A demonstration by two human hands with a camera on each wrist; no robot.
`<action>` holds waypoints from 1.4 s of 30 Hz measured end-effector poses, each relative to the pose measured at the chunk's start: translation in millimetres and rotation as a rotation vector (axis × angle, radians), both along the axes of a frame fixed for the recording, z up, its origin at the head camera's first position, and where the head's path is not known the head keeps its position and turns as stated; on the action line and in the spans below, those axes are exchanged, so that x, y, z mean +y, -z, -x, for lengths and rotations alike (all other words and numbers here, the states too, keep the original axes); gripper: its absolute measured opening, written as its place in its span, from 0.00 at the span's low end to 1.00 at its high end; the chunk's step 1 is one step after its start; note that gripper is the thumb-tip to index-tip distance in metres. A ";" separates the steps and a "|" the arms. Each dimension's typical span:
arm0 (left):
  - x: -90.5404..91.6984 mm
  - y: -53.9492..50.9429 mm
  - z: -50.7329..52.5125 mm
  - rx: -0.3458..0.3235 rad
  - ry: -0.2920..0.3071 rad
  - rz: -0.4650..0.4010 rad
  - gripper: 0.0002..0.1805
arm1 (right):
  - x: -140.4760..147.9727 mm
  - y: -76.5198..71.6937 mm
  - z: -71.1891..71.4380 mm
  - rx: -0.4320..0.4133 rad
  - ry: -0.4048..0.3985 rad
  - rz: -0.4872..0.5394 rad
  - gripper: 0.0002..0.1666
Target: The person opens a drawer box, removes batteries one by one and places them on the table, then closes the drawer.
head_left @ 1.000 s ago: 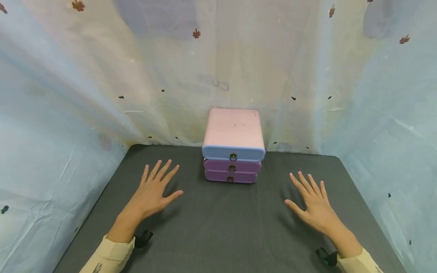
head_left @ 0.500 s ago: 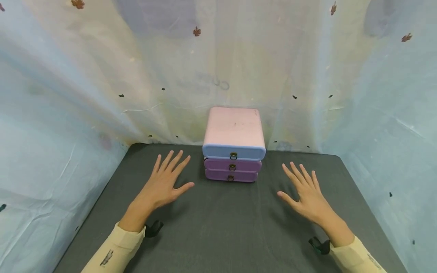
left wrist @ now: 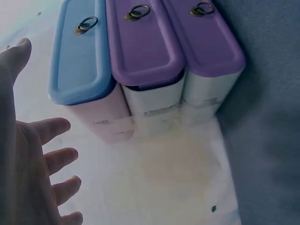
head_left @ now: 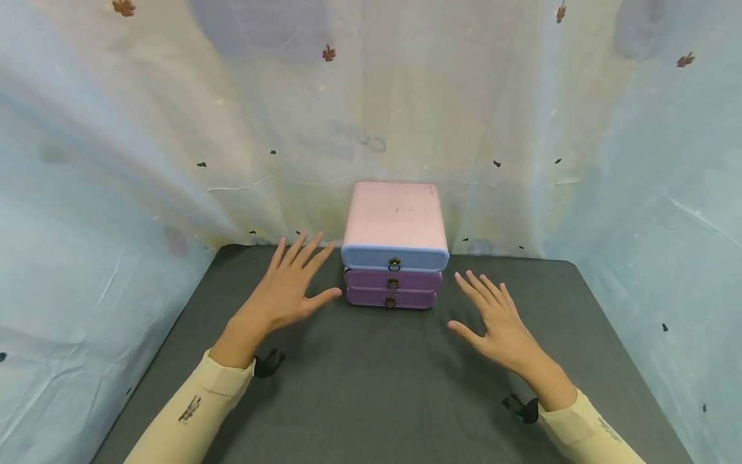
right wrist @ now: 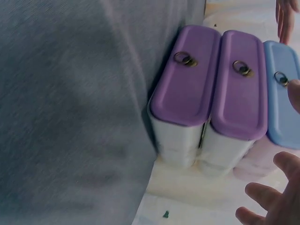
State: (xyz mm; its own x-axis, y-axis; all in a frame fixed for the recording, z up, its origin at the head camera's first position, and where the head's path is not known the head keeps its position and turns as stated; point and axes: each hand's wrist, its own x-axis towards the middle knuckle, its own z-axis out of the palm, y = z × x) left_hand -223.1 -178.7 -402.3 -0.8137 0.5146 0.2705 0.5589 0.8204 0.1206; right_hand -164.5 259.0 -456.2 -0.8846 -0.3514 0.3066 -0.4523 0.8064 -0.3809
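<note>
A small three-tier drawer box (head_left: 397, 216) stands at the back of the dark table, with a pink top. Its top drawer front (head_left: 417, 259) is blue; the two lower drawer fronts (left wrist: 145, 42) are purple, each with a ring pull. All of the fronts look pushed in, though a dark gap shows beside the middle one in the left wrist view. To the left of the box my left hand (head_left: 284, 287) hovers with fingers spread, apart from it. On the other side my right hand (head_left: 501, 328) is likewise spread, holding nothing and not touching the box.
The dark grey cloth-covered table (head_left: 371, 399) reaches back to a pale patterned curtain (head_left: 406, 96), which also closes in both sides. Black straps (head_left: 269, 364) sit at both wrists, below the cream sleeves (head_left: 191, 412).
Both hands have moved forward and inward, closer to the two sides of the drawer box. The box stays where it was, and the fingers remain spread.
</note>
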 end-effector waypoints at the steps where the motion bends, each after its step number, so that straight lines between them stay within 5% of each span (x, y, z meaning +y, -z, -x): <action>1: 1.5 -2.1 1.7 0.000 0.003 0.004 0.51 | -2.8 -0.9 0.6 0.008 -0.005 0.008 0.55; 24: 28.2 -38.3 40.6 -0.067 0.082 0.040 0.50 | -47.7 -10.0 8.7 0.091 -0.024 0.173 0.49; 35: 47.3 -54.6 67.3 -0.111 0.085 0.091 0.50 | -69.2 -12.1 15.5 0.133 -0.060 0.278 0.45; 42: 57.7 -56.4 89.0 -0.160 0.094 0.112 0.51 | -83.9 -14.4 18.3 0.125 -0.075 0.365 0.41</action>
State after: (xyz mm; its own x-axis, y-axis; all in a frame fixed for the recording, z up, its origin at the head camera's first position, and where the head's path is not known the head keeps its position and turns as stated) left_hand -312.0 -120.9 -345.9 -0.7888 0.6097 0.0783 0.6145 0.7790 0.1248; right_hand -182.8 175.1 -441.9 -0.8087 -0.2615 0.5269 -0.5657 0.5912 -0.5748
